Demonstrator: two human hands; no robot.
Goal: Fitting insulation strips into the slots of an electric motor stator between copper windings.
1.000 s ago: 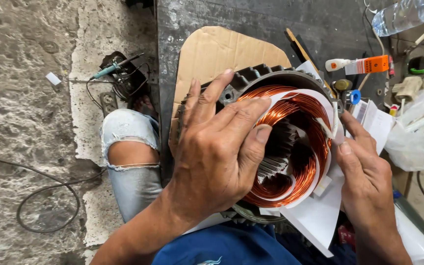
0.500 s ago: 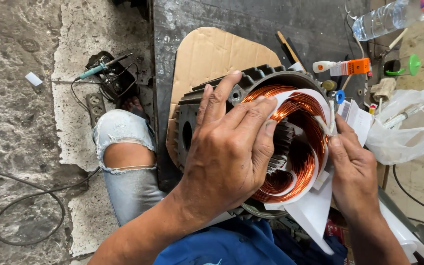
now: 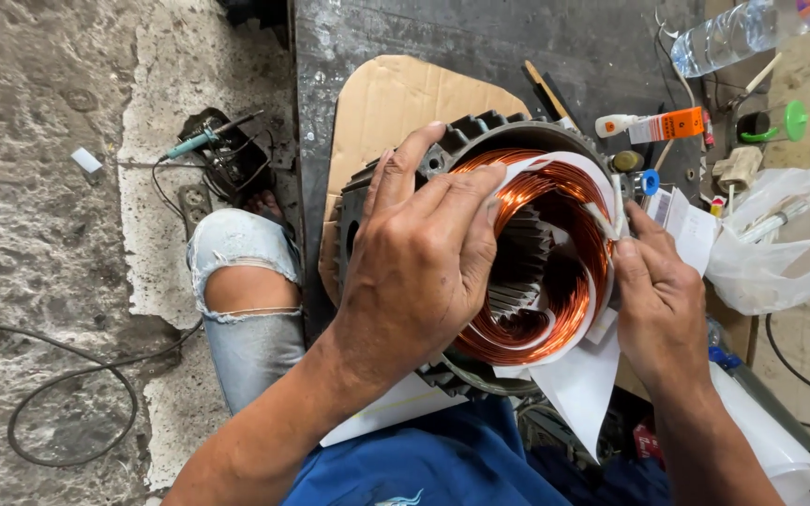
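Note:
A dark finned motor stator [image 3: 396,201] lies on a sheet of cardboard [image 3: 396,103], its opening ringed by copper windings [image 3: 574,201]. My left hand [image 3: 419,262] is spread over the stator's left side, fingertips pressing a white paper strip onto the copper. My right hand [image 3: 658,300] is at the right rim, thumb and fingers pinching a white insulation strip [image 3: 607,220] against the coil. More white insulating paper [image 3: 578,384] hangs below the stator toward my lap.
A dark metal bench [image 3: 480,37] carries a clear bottle [image 3: 719,37], a white and orange glue bottle [image 3: 653,124], a wooden stick [image 3: 546,89] and a plastic bag [image 3: 780,239]. My knee in torn jeans [image 3: 241,290] is at left, over rough concrete with cables [image 3: 67,403].
The view has drifted slightly, shifting the stator. My left hand slid a little left across the windings and my right fingers rose toward the rim's upper right.

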